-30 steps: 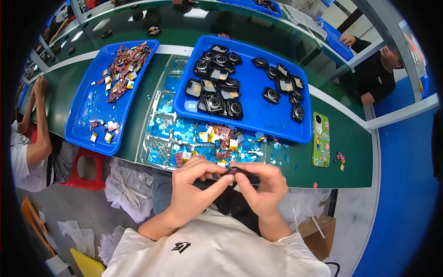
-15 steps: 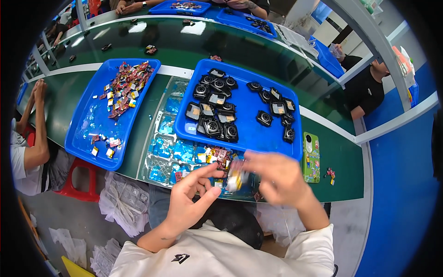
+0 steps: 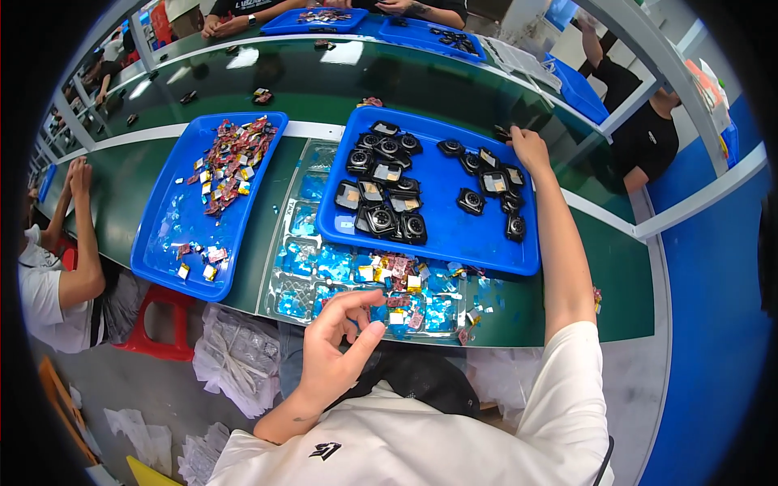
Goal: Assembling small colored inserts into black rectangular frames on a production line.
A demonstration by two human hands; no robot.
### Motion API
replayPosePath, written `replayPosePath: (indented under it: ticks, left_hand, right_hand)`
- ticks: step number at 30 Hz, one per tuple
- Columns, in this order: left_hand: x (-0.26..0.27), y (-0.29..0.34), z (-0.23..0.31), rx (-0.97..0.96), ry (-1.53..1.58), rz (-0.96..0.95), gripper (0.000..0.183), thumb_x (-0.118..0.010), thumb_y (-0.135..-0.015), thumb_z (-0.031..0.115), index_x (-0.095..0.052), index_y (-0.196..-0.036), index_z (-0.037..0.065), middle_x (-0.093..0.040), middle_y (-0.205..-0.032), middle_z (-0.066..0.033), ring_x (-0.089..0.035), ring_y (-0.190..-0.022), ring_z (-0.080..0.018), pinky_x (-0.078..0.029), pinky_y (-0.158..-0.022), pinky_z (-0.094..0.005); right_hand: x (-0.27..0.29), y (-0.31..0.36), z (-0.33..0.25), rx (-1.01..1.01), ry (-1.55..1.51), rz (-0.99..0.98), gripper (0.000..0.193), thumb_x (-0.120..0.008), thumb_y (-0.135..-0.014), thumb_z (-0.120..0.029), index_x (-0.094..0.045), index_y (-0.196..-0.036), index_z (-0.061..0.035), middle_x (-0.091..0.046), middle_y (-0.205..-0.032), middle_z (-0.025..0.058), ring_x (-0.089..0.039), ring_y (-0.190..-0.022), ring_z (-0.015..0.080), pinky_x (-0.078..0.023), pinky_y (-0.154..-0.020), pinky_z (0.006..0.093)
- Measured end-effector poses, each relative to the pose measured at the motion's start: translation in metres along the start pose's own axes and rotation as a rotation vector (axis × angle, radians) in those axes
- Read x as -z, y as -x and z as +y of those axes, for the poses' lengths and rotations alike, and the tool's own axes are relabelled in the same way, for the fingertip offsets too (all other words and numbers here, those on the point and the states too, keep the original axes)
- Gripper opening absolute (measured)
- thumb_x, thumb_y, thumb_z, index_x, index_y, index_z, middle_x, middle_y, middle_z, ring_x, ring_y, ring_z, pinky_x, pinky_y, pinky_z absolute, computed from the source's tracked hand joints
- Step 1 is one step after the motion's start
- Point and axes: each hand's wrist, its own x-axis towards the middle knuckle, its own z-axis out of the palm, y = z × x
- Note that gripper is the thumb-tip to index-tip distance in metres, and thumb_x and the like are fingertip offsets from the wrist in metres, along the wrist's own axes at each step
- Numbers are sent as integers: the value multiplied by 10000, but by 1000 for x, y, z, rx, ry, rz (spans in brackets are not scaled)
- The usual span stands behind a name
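My right arm stretches over the right side of a blue tray (image 3: 446, 255). Beyond its far right corner, on the green belt, the fingertips of my right hand (image 3: 528, 147) close on a small dark piece (image 3: 502, 132), too small to identify. Black watch cases (image 3: 379, 219) lie in two groups in that tray. My left hand (image 3: 339, 344) hovers near the table's front edge, thumb and forefinger apart, other fingers curled, with nothing visible in it. Just beyond it, small red boards with yellow-and-white cells (image 3: 397, 271) lie on a clear compartmented plastic tray (image 3: 279, 283) with blue film scraps.
A second blue tray (image 3: 154, 235) on the left holds a heap of red boards (image 3: 235, 162). Several small parts sit on the green belt (image 3: 324, 85) behind. White frame posts (image 3: 689, 190) stand at the right. Other people sit left, across and right. A red stool (image 3: 162, 320) is lower left.
My right hand has moved from in front of me, where it was blurred beside a board with a cell, to the belt beyond the tray. My left hand stays in nearly the same pose.
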Motion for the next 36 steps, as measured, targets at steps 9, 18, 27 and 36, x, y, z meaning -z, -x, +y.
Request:
replayPosePath:
  ticks: [9,18,27,36]
  left_hand:
    - [-1,-3,-2,41,-48,-75,181,-580,-874,-14,-601,-1049,-55,-615,-1048,-116,-580,-888,-103,-447,-762,-224]
    - [-12,-9,-10,-51,-136,-43,125,-649,-828,43,-689,-946,35,-663,-931,-69,-522,-689,-74,-384,-583,-214]
    - [-10,-4,1,-77,-302,-98,108,-665,-805,29,-685,-911,36,-678,-878,-52,-571,-725,-106,-398,-580,-229]
    - [68,-75,64,-516,-1105,33,192,-712,-723,45,-669,-909,25,-678,-878,-116,-637,-809,-267,-499,-724,-342]
  right_hand:
    - [73,147,-37,564,-316,-4,211,-686,-799,-195,-661,-919,-22,-668,-834,76,-631,-797,157,-493,-711,294]
    - [43,283,-23,737,-57,84,172,-758,-627,-53,-636,-747,-64,-516,-785,50,-512,-754,215,-421,-624,331]
    - [15,311,-46,870,-412,222,189,-751,-601,13,-648,-746,-50,-607,-748,41,-552,-659,217,-430,-539,305]
    - [10,314,-41,665,-386,273,144,-720,-632,16,-648,-743,-40,-599,-746,59,-542,-679,230,-442,-586,332]
